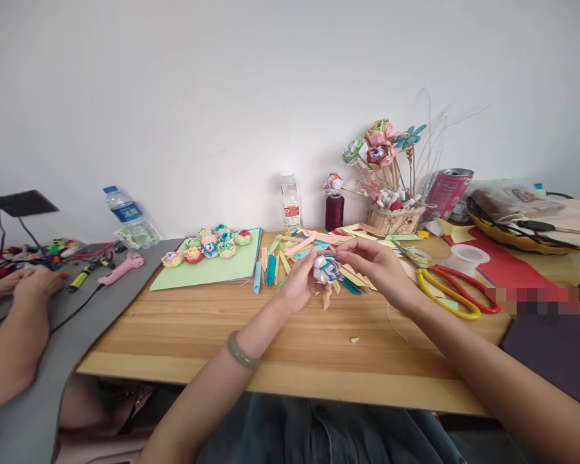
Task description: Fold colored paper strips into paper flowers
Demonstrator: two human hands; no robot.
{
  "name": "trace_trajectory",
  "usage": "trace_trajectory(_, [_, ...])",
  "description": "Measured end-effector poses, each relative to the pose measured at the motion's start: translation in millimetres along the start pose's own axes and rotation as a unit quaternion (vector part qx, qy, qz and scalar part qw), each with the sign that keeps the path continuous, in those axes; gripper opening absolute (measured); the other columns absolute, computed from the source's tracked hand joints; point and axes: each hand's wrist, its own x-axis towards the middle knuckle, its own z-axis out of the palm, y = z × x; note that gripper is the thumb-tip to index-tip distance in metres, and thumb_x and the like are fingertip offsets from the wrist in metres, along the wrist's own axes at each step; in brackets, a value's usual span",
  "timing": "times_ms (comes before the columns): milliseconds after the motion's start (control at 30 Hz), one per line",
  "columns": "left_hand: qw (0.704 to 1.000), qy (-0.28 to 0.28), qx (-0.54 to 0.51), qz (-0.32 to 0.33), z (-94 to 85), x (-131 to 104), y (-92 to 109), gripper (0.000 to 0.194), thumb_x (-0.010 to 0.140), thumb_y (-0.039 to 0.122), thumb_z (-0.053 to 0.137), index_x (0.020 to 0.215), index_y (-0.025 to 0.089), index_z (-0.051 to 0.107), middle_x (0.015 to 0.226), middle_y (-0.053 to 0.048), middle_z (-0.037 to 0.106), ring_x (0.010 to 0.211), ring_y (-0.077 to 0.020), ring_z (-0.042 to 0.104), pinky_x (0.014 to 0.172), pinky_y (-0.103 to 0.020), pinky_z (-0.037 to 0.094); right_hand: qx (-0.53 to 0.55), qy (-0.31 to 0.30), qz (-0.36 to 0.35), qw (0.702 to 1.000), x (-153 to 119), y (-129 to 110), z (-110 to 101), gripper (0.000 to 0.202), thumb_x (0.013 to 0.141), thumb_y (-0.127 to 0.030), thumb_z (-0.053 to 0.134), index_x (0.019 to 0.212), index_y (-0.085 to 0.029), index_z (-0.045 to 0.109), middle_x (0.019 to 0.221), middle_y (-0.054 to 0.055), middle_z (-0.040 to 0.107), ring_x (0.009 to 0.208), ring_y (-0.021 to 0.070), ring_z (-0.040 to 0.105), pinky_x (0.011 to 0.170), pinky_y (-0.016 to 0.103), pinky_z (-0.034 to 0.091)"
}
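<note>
My left hand is closed around a folded paper flower with white-lilac petals and blue edges, held just above the table. At the flower's upper right side, my right hand pinches its rim with thumb and forefinger; the fingertips partly hide that spot. Behind and below both hands lies a loose heap of folded paper strips in orange, yellow, green and blue. Several finished paper flowers rest to the left on a light green paper sheet.
Scissors with red and yellow handles lie right of my right forearm. At the wall stand a glass bottle, a thread spool, a basket of paper flowers and a pink can. A co-worker's hands are at far left.
</note>
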Motion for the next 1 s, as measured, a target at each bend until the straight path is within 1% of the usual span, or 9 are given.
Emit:
trace_trajectory(100, [1.000,-0.023,-0.015,0.012,0.1,-0.7,1.4,0.034,0.081,0.040,0.050,0.105,0.017,0.058,0.083,-0.005,0.064,0.059,-0.0109,0.062,0.051,-0.022,0.052,0.002,0.016,-0.024,1.000,-1.0,1.0,0.4,0.026,0.072,-0.042,0.060,0.078,-0.018,0.059,0.077,0.003,0.060,0.070,0.0152,0.054,0.062,0.027,0.042])
trace_trajectory(200, [0.999,-0.031,-0.026,0.019,2.3,-2.0,2.8,0.037,0.080,0.037,0.053,0.113,0.020,0.054,0.095,-0.006,0.064,0.074,-0.0147,0.065,0.058,-0.024,0.054,0.003,0.046,-0.045,0.998,-1.3,3.4,-1.6,0.022,0.073,-0.039,0.060,0.078,-0.018,0.058,0.077,0.003,0.060,0.072,0.0158,0.056,0.066,0.028,0.045])
trace_trajectory(300, [0.999,-0.007,-0.028,0.032,5.5,-3.5,3.7,0.039,0.077,0.030,0.059,0.115,0.022,0.054,0.102,-0.005,0.062,0.082,-0.0149,0.063,0.064,-0.024,0.054,-0.024,0.050,-0.069,0.996,-1.9,4.3,-3.4,0.019,0.074,-0.036,0.059,0.075,-0.017,0.060,0.074,0.003,0.061,0.070,0.0159,0.057,0.063,0.028,0.045])
trace_trajectory(433, [0.997,0.033,-0.001,0.064,8.7,-3.3,2.7,0.045,0.070,0.018,0.065,0.113,0.025,0.055,0.111,-0.003,0.059,0.086,-0.0129,0.061,0.068,-0.023,0.052,-0.110,0.053,-0.091,0.988,-3.0,3.4,-4.2,0.019,0.077,-0.033,0.056,0.076,-0.015,0.064,0.074,0.005,0.063,0.065,0.0148,0.055,0.057,0.027,0.042])
trace_trajectory(633, [0.979,0.078,0.097,0.164,6.9,3.9,-6.1,0.057,0.059,0.014,0.074,0.111,0.024,0.056,0.120,-0.003,0.055,0.110,-0.0179,0.052,0.094,-0.029,0.041,-0.193,0.059,-0.139,0.970,-4.2,5.0,-3.4,0.016,0.078,-0.030,0.055,0.077,-0.016,0.064,0.069,0.003,0.059,0.051,0.0095,0.043,0.046,0.023,0.035])
trace_trajectory(767, [0.955,0.119,0.171,0.211,6.8,3.2,-10.2,0.065,0.061,0.019,0.074,0.120,0.025,0.048,0.125,-0.006,0.052,0.118,-0.0208,0.046,0.092,-0.031,0.044,-0.231,0.044,-0.160,0.959,-3.7,8.3,-1.1,0.013,0.077,-0.029,0.057,0.079,-0.017,0.062,0.066,0.001,0.056,0.053,0.0102,0.046,0.047,0.023,0.036])
trace_trajectory(900, [0.917,0.142,0.275,0.254,8.2,-1.3,-12.0,0.060,0.068,0.020,0.068,0.124,0.026,0.045,0.127,-0.007,0.051,0.117,-0.0203,0.047,0.090,-0.031,0.045,-0.258,0.038,-0.174,0.950,-4.2,13.5,2.7,0.014,0.077,-0.031,0.059,0.080,-0.018,0.060,0.065,0.001,0.056,0.055,0.0115,0.048,0.050,0.024,0.037])
trace_trajectory(933, [0.912,0.142,0.285,0.260,8.3,-1.8,-12.2,0.060,0.069,0.020,0.067,0.124,0.027,0.044,0.128,-0.007,0.050,0.118,-0.0200,0.046,0.090,-0.031,0.045,-0.258,0.037,-0.173,0.950,-4.5,14.8,3.6,0.014,0.077,-0.032,0.059,0.078,-0.018,0.060,0.065,0.001,0.056,0.055,0.0115,0.048,0.050,0.024,0.037])
trace_trajectory(1000, [0.914,0.137,0.278,0.262,7.8,-1.6,-11.8,0.062,0.068,0.019,0.068,0.124,0.028,0.043,0.129,-0.006,0.049,0.120,-0.0202,0.044,0.091,-0.030,0.044,-0.248,0.033,-0.163,0.955,-4.7,16.6,4.4,0.014,0.078,-0.032,0.058,0.075,-0.018,0.059,0.066,0.001,0.057,0.055,0.0114,0.049,0.051,0.024,0.037])
